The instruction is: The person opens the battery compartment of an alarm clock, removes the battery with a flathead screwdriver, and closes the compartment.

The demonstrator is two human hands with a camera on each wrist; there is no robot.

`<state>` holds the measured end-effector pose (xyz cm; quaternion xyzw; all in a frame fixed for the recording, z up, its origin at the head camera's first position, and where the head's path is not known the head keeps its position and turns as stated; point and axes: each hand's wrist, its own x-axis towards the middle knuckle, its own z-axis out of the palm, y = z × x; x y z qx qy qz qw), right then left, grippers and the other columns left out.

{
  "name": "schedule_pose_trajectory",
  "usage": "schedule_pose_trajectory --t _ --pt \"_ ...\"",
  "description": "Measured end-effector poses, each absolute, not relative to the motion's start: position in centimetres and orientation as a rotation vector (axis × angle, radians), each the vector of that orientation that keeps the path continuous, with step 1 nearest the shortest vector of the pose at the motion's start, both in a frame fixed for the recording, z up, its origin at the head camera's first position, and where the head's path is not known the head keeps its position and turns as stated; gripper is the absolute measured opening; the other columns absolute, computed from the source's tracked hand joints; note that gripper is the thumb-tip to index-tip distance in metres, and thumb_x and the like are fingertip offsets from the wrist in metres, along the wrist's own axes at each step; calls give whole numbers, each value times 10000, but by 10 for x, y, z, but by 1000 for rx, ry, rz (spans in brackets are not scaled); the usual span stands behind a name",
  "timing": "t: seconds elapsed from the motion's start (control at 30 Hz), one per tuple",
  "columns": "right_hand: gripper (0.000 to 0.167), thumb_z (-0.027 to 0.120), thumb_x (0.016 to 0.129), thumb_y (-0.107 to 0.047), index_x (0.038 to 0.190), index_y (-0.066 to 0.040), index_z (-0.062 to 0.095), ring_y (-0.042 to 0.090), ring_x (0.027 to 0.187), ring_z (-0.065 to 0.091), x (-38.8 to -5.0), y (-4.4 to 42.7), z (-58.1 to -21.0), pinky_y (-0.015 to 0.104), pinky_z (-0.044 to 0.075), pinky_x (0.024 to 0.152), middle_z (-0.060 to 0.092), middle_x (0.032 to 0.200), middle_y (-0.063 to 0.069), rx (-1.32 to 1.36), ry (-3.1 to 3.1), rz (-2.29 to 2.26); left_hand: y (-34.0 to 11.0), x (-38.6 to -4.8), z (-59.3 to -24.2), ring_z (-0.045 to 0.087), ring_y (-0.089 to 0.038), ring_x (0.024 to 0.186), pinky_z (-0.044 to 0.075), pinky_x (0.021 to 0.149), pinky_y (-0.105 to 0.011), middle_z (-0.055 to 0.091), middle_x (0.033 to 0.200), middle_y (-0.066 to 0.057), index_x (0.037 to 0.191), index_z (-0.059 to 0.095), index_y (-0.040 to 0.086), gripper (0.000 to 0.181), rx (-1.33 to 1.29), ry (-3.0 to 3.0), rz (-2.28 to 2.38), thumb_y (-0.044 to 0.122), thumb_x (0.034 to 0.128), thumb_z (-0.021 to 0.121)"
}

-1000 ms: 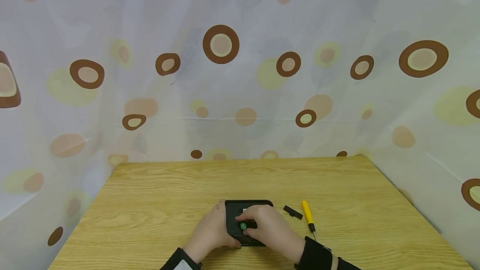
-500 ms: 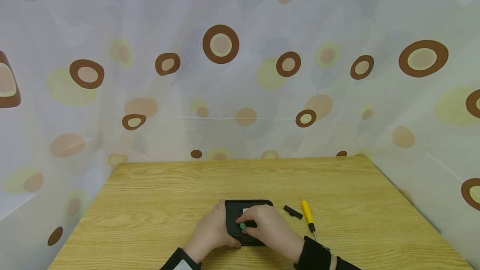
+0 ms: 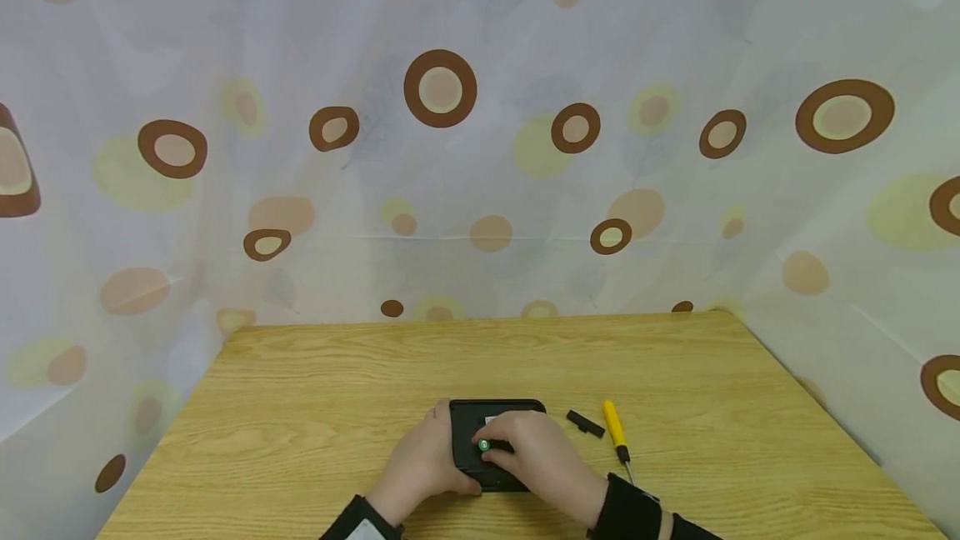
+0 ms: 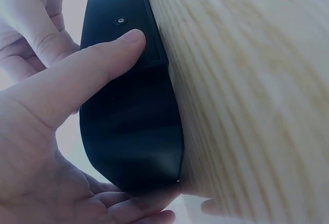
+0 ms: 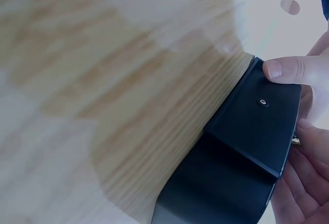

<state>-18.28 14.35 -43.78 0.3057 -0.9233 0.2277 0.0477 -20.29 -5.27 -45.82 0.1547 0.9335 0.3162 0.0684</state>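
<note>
A black box-like device [image 3: 463,436] with rounded corners lies on the wooden table. In both wrist views its near side shows a small screw [image 5: 263,102]. My left hand [image 3: 422,457] grips the device's left end, its thumb along the near side and other fingers round the far edge. Above the device's top face, my right hand [image 3: 547,457] pinches a battery [image 3: 483,445] between thumb and index finger, its green round end showing. In the right wrist view only a sliver of the battery [image 5: 295,141] shows. Right-hand fingers hide part of the top face and a white label.
Right of the device lies a small black strip-like cover [image 3: 586,424]. Beside it is a screwdriver [image 3: 615,432] with a yellow handle, its shaft pointing toward the right wrist. A patterned curtain [image 3: 480,190] surrounds the table [image 3: 337,382] at the back and sides.
The battery's green end has shifted slightly away from me and its tilt has changed a little between the right fingertips. The left hand and device have stayed in place.
</note>
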Motion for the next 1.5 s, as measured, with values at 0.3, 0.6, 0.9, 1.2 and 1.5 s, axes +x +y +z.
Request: schedule_pose_trajectory --t 0.3,0.6,0.9,1.2,1.5 --pt "169 804 929 -152 1096 -150 826 143 991 764 -182 146 -434 314 615 887 820 1048 -37 905 -2759 717 -54 -203 -457 701 -410 1062 586 905 -548 646 1269 -305 1389 452 -139 1077 490 2822 957 267 594 1055" --pt "139 773 963 -155 1097 -145 811 143 996 760 -184 145 -431 303 612 867 810 1045 -22 866 -2769 723 -54 -203 -457 703 -390 1037 585 891 -539 654 1247 -290 1376 464 -132 1052 509 2809 987 245 590 1053" --pt "99 782 956 -153 1051 -137 806 106 852 739 -182 151 -423 247 588 757 802 977 -9 830 -2744 733 -54 -202 -456 687 -404 1094 571 930 -556 641 1293 -295 1438 422 -142 1125 481 2806 956 274 603 1052" --pt "108 782 958 -163 1058 -124 799 49 745 666 -184 164 -414 204 525 661 774 929 -15 676 -2719 673 -54 -201 -457 684 -378 1069 563 912 -541 660 1247 -262 1406 448 -131 1097 512 2796 1025 224 568 1061" --pt "47 810 932 -175 950 -150 774 -36 620 495 -195 184 -409 191 409 578 644 754 -89 519 -2689 629 -53 -202 -457 679 -397 1116 556 942 -572 658 1262 -259 1408 446 -118 1095 520 2768 1076 175 552 1064"
